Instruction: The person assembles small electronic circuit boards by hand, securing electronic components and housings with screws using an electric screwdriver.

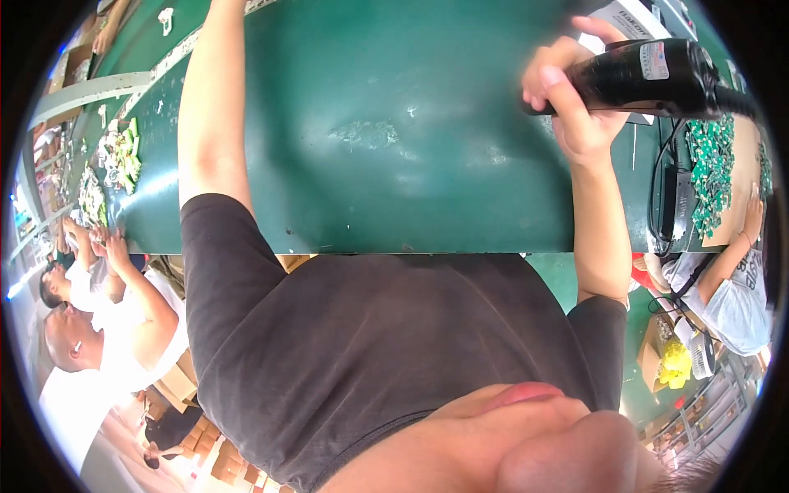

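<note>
My right hand (575, 99) is wrapped round a black corded hand tool (608, 78), held up over the right side of the green table (394, 189). The tool has a thick rounded body with a pale sticker, and its cable leaves from the right end. Its tip lies near my fingers, and I cannot make out its exact kind. My left forearm (214, 99) stretches away across the left side of the table. The left hand itself lies beyond the upper edge of the view.
A white box (625, 18) stands behind the tool. Further right are a black device with a cable (678, 201) and many small green circuit boards (711, 172) on cardboard (744, 156). At left, co-workers handle small parts by a pile of green and white pieces (123, 156).
</note>
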A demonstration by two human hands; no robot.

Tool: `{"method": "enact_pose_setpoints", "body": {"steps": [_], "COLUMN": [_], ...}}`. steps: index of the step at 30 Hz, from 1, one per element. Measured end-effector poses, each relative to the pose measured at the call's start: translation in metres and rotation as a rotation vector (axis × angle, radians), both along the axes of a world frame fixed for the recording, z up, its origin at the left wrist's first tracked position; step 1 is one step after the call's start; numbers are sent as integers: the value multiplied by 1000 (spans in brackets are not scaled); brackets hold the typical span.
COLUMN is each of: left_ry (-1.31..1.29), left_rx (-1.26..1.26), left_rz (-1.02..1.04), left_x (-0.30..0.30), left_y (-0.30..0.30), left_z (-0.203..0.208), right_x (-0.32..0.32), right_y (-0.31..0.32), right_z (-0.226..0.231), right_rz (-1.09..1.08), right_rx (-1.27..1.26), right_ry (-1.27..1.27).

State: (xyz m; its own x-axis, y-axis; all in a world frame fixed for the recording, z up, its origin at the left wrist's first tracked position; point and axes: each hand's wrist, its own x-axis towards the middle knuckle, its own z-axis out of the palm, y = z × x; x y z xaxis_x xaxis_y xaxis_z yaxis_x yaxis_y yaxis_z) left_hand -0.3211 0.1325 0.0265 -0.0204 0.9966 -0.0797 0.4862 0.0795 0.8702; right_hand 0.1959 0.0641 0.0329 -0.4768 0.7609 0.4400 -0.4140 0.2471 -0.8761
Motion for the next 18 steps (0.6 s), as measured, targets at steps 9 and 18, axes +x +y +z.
{"method": "enact_pose_setpoints", "body": {"steps": [9,18], "left_ry": [553,466], "left_rx": [207,389], "left_rz": [138,-320], "left_x": [204,354], "left_y": [-63,-108], "left_z": [40,14], "right_x": [63,63], "right_y": [49,64], "right_z": [72,63], "right_rz": [-461,-240], "right_rx": [197,108], "right_ry": [40,-128]}}
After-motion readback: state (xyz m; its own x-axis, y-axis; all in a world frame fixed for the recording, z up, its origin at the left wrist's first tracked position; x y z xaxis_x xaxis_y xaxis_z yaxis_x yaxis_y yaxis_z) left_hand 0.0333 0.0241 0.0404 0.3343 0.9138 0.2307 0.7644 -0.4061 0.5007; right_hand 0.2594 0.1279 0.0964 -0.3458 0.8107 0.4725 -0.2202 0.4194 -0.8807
